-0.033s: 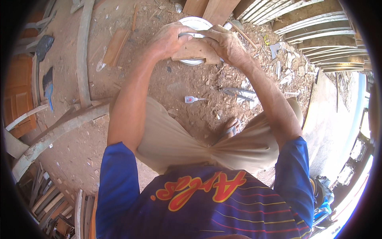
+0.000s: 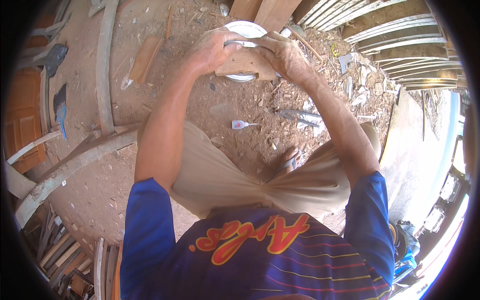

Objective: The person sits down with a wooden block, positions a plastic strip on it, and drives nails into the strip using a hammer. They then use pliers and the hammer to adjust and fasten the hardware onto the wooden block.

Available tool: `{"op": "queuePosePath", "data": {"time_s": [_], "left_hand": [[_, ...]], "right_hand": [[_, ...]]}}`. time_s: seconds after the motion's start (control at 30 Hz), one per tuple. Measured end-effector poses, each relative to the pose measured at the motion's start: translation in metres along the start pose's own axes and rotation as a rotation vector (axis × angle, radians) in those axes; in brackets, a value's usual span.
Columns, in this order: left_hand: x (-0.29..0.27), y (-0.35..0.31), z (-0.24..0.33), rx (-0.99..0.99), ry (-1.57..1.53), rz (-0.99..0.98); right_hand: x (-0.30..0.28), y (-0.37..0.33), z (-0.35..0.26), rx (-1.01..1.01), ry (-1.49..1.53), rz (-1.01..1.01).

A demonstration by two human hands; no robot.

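A flat wooden block (image 2: 243, 64) is held out in front of the person, above the sawdust-strewn ground (image 2: 220, 110) near the far edge of the view. It is gripped from both sides: the left hand (image 2: 212, 50) is wrapped over its left end and the right hand (image 2: 285, 55) over its right end, with the fingers of each curled shut around what they hold. A slim metal tool (image 2: 241, 44) is laid across the top of the block, its long axis running left to right from one hand to the other, and both hands appear closed on its ends (whether it is a blade or a scraper cannot be told). The block lies directly between the two palms, so neither hand is nearer; it hangs just below the fingers, its broad face turned toward the camera.

A round white bowl (image 2: 244, 30) is seen on the ground behind and partly under the block. Upright planks (image 2: 265, 10) are leaned at the far edge, and a stack of long boards (image 2: 400, 35) is piled toward the far right corner. A small white-handled object with a red mark (image 2: 240, 124) is lying on the ground nearer the person, well apart from the hands, with grey metal pieces (image 2: 300, 117) to its right. A curved timber (image 2: 75, 160) and a loose short board (image 2: 145, 59) are left on the left side. No packages or signs can be made out on the ground.
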State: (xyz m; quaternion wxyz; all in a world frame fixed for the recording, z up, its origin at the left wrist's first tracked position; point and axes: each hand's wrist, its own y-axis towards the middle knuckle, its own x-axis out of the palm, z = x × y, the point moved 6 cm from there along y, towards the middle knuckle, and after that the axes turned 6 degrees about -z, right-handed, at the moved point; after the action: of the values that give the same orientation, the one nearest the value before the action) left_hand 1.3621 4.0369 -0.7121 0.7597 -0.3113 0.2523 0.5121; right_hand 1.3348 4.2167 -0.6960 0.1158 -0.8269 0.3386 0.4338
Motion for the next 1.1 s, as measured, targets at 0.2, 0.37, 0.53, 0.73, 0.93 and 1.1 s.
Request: {"op": "queuePosePath", "data": {"time_s": [0.2, 0.37, 0.53, 0.73, 0.93, 1.1], "left_hand": [[0.006, 0.003, -0.005, -0.086, -0.054, -0.053], [0.006, 0.002, -0.004, -0.015, -0.060, -0.054], [0.003, 0.004, -0.001, -0.052, -0.097, -0.007], [0.007, 0.009, -0.006, -0.035, -0.036, 0.029], [0.010, 0.009, -0.013, -0.128, -0.082, 0.018], [0.004, 0.015, -0.009, -0.019, 0.043, 0.049]], "right_hand": [[0.004, 0.002, 0.002, -0.001, 0.013, 0.021], [0.007, 0.004, -0.001, -0.061, -0.035, 0.070], [0.011, 0.005, 0.002, -0.039, -0.061, 0.074], [0.015, 0.004, 0.004, -0.124, -0.080, 0.119], [-0.006, 0.002, -0.007, -0.056, -0.109, 0.106], [-0.022, -0.027, -0.014, 0.497, 0.084, -0.745]]}}
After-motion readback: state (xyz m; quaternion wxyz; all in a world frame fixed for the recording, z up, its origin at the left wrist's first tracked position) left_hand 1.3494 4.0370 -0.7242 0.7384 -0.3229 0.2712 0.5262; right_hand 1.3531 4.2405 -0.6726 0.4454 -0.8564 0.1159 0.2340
